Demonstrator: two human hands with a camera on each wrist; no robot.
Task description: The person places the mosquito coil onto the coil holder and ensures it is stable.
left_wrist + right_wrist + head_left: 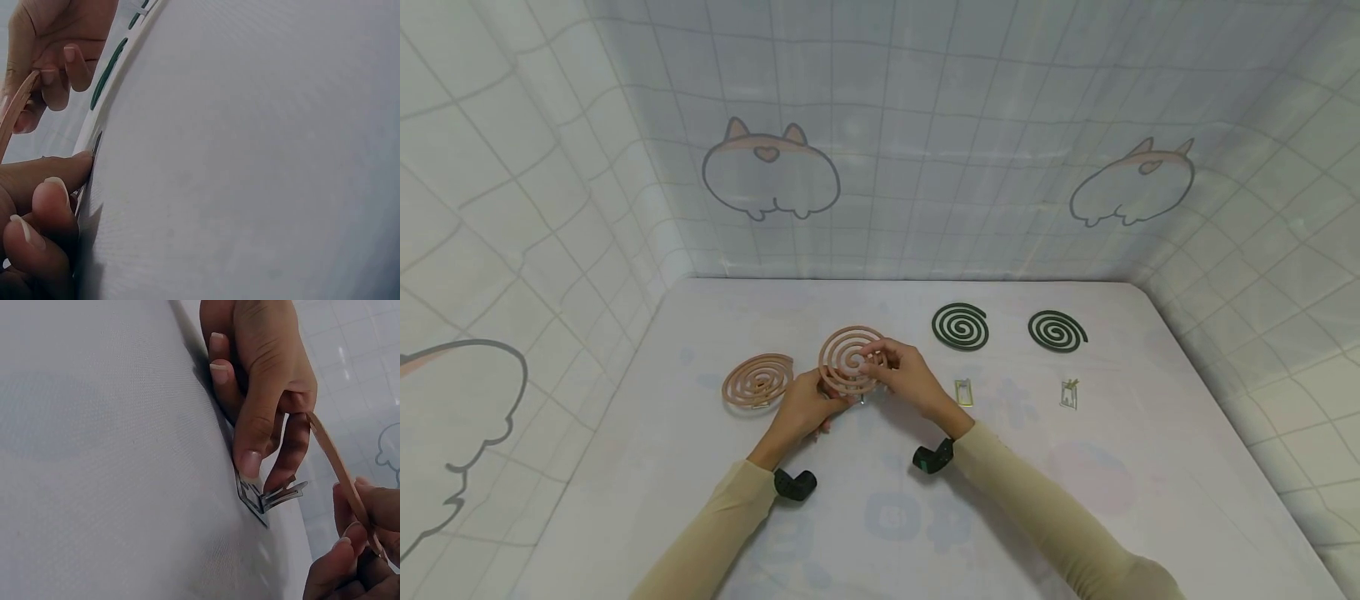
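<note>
A brown mosquito coil is tilted up off the table, its near edge low beside the left hand. My right hand pinches it near the centre between thumb and fingers. A small metal coil stand lies on the table below it, with prongs bent upward. My left hand holds this stand, thumb on its flat frame and a finger by the prongs. In the right wrist view the coil is seen edge-on, close above the stand. Whether coil and prongs touch cannot be told.
Left of the hands, another brown coil sits raised over a stand. Two green coils lie flat at the back right. Nearer stand a gold-toned stand and a silver one. Patterned cloth walls surround the table.
</note>
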